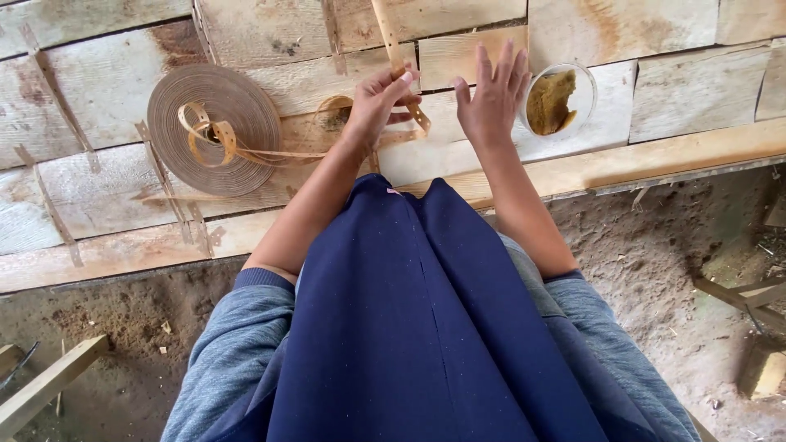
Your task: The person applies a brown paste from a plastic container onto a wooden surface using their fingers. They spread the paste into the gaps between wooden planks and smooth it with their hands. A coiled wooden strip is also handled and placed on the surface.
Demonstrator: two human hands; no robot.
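My left hand (pixel 378 100) grips a thin pale wooden stick (pixel 385 29) that rises toward the top of the view, with a tan strip (pixel 278 153) wrapping around it near my fingers. That strip runs left to a large flat coil of tan veneer tape (pixel 214 129) lying on the plank bench (pixel 106 90). My right hand (pixel 493 96) hovers just to the right of the stick, fingers spread and holding nothing. A round clear dish of brownish-yellow paste (pixel 557 102) sits right beside the right hand.
The rough plank bench ends in a front edge beam (pixel 655 160). Below it lies a dirt floor (pixel 655 254) with wood scraps at the right (pixel 761 372) and a loose batten at the lower left (pixel 45 385). My blue apron covers the centre.
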